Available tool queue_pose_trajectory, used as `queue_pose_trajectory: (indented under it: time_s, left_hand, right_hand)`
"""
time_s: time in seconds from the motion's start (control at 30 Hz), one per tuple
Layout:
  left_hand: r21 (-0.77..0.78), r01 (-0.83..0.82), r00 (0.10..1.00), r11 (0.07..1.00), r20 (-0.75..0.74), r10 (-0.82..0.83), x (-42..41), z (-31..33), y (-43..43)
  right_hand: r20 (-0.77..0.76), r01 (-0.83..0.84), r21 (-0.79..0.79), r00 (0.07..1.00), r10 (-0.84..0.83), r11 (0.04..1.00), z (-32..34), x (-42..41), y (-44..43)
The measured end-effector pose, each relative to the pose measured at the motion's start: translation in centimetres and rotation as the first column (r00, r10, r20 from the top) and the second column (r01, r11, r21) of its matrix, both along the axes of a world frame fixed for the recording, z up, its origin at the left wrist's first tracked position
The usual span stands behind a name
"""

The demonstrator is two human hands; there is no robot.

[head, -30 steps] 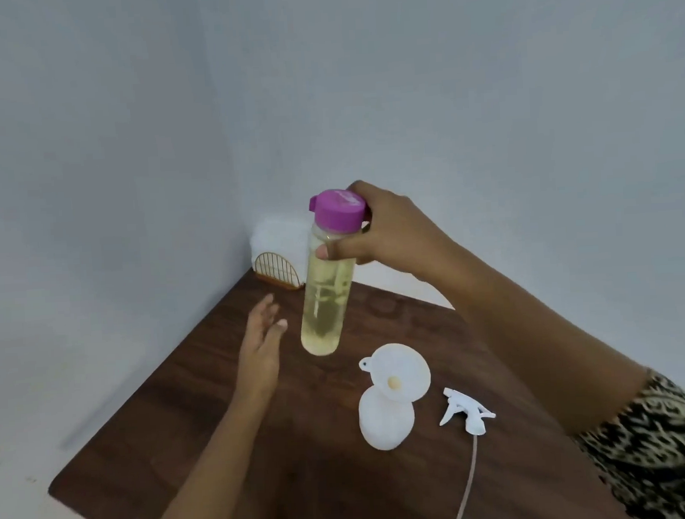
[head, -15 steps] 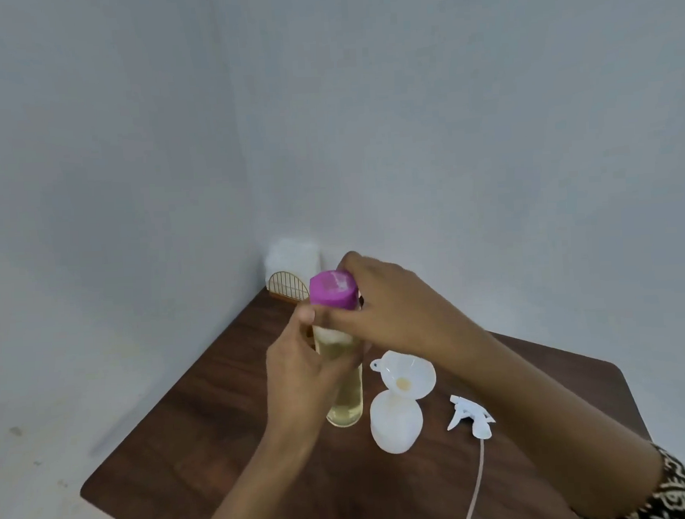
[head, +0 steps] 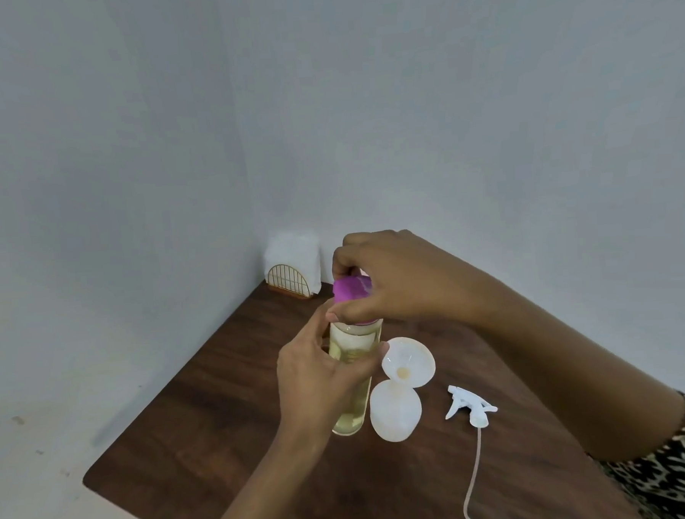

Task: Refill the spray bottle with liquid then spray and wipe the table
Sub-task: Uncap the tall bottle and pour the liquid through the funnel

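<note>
My left hand (head: pixel 319 373) wraps the clear bottle of yellowish liquid (head: pixel 351 382), holding it upright over the dark wooden surface (head: pixel 223 444). My right hand (head: pixel 393 280) pinches the purple cap (head: pixel 350 288) on top, its grip clenched on it. Just right of the bottle stands the white spray bottle (head: pixel 396 415) with a white funnel (head: pixel 409 361) set in its neck. The spray trigger head (head: pixel 470 409) lies further right, tube trailing toward me. A napkin holder (head: pixel 290 280) sits in the far corner.
</note>
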State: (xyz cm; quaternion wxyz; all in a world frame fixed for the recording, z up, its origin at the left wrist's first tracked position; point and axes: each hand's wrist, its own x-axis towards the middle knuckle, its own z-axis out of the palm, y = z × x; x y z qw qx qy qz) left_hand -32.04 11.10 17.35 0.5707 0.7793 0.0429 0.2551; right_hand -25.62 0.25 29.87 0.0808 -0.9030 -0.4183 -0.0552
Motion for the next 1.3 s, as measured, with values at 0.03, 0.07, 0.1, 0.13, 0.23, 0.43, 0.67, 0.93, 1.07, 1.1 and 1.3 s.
queue_pose_trajectory:
  time_s: [0.03,0.07,0.1,0.13,0.23,0.43,0.67,0.93,1.07,1.1,1.3]
  left_hand:
    - [-0.001,0.0,1.0,1.0,0.008,0.0,0.0,0.1,0.0]
    - [0.0,0.0,1.0,1.0,0.013,0.0,0.0,0.1,0.1]
    - [0.001,0.005,1.0,1.0,0.012,-0.005,0.0,0.2,0.1]
    - [0.003,0.014,1.0,1.0,0.008,-0.014,0.1,0.3,0.1]
    - [0.028,0.029,1.0,0.999,-0.003,-0.029,0.4,0.7,0.1]
    - [-0.002,0.072,0.997,0.997,-0.02,-0.072,0.8,0.4,0.1]
    - [-0.035,0.08,0.995,0.996,-0.062,-0.082,1.1,0.3,-0.1]
    - [0.007,0.078,0.995,0.997,-0.056,-0.077,1.2,0.5,-0.2]
    - [0.022,0.085,0.994,0.996,-0.069,-0.083,1.1,-0.2,-0.3]
    - [0.017,0.086,0.994,0.996,-0.072,-0.084,1.1,-0.2,-0.3]
    - [-0.003,0.108,0.992,0.994,-0.064,-0.108,1.3,0.1,-0.6]
  right_hand:
    - [-0.006,-0.028,-0.003,1.0,0.028,1.0,0.1,0.2,-0.2]
    - [-0.017,-0.053,-0.008,0.998,0.053,0.999,0.2,0.4,-0.3]
    - [-0.028,-0.076,-0.013,0.997,0.076,0.997,0.2,0.7,-0.5]
    - [-0.036,-0.096,-0.017,0.995,0.096,0.995,0.2,1.0,-0.6]
    - [-0.038,-0.135,0.007,0.99,0.135,0.991,0.0,1.7,-0.8]
    - [-0.161,-0.331,0.096,0.926,0.343,0.939,0.0,2.7,-1.0]
    - [-0.33,-0.442,0.097,0.831,0.447,0.892,3.2,1.9,-2.5]
    - [0.122,-0.011,-0.429,0.99,0.07,0.903,2.3,0.3,-0.5]
    - [-0.399,-0.323,-0.315,0.898,0.184,0.893,4.8,1.2,-2.5]
    - [-0.314,-0.213,-0.318,0.943,0.109,0.924,4.9,1.1,-2.6]
    - [0.245,0.104,-0.402,0.969,-0.003,0.91,2.0,-0.2,-0.6]
